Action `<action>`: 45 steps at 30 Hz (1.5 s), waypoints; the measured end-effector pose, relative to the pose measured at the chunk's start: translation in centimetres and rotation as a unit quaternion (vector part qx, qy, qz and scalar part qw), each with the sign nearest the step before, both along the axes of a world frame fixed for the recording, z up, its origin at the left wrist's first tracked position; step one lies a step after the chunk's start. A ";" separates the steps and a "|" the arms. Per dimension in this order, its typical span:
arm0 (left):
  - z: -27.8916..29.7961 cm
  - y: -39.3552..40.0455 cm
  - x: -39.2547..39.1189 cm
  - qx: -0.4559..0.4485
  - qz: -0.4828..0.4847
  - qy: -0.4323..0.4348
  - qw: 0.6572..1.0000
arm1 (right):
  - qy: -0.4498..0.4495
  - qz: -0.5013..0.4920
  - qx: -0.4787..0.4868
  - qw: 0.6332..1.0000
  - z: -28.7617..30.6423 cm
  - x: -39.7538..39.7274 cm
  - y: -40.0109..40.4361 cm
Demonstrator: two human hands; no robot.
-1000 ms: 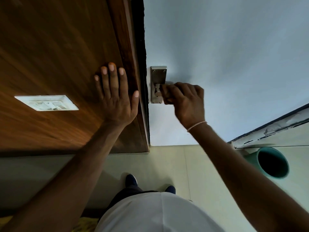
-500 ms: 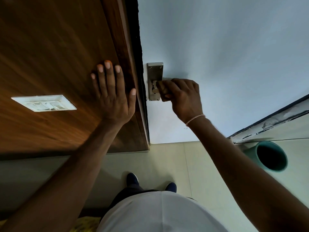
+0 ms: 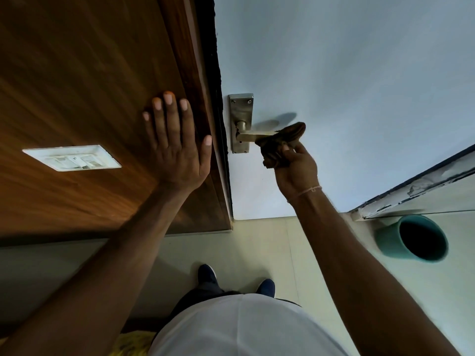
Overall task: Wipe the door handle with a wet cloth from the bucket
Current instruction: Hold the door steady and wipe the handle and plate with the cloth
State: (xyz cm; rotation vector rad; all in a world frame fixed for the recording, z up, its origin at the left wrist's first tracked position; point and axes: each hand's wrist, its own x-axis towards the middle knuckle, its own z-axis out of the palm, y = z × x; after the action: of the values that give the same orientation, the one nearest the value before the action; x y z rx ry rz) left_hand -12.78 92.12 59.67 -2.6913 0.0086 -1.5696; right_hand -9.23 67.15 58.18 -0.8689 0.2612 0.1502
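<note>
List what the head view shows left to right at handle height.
White switch plate on the brown wood panel → left hand flat on the panel → steel handle backplate → brown cloth on the lever, held by the right hand → pale blue door.

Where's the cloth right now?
In the head view the cloth is bunched in the right hand, pressed over the free end of the door handle, right of its metal plate.
</note>
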 end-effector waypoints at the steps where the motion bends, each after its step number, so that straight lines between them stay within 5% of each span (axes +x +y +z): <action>1: 0.0 0.0 0.0 0.000 0.001 0.002 1.000 | 0.032 0.005 0.080 0.996 0.2 -0.2 0.5; 5: 0.0 0.1 0.0 0.001 0.005 0.011 1.000 | 0.110 0.031 0.271 0.956 0.6 -1.2 3.9; 10: 0.0 0.4 -0.2 0.006 0.001 0.020 1.000 | 0.115 0.119 0.262 0.951 1.9 -2.0 6.8; 27: 0.5 1.0 -1.1 0.012 -0.023 0.040 0.999 | 0.111 0.046 0.233 0.965 2.4 -1.0 5.4; 34: 0.4 0.8 -0.9 0.006 -0.023 0.044 0.999 | 0.147 0.012 0.291 0.945 3.1 -1.6 6.8; 40: 0.1 0.4 -0.5 0.008 -0.005 0.025 1.000 | 0.079 -0.001 0.237 0.968 1.5 -0.1 2.0; 45: 0.0 0.4 -0.5 -0.003 -0.007 0.020 1.000 | 0.008 0.005 0.080 0.997 1.5 0.4 -1.2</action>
State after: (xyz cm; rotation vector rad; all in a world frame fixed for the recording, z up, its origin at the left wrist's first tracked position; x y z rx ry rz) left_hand -13.30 92.51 59.69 -2.7330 0.0236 -1.5205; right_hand -8.79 65.95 59.68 -0.7099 0.2566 0.1855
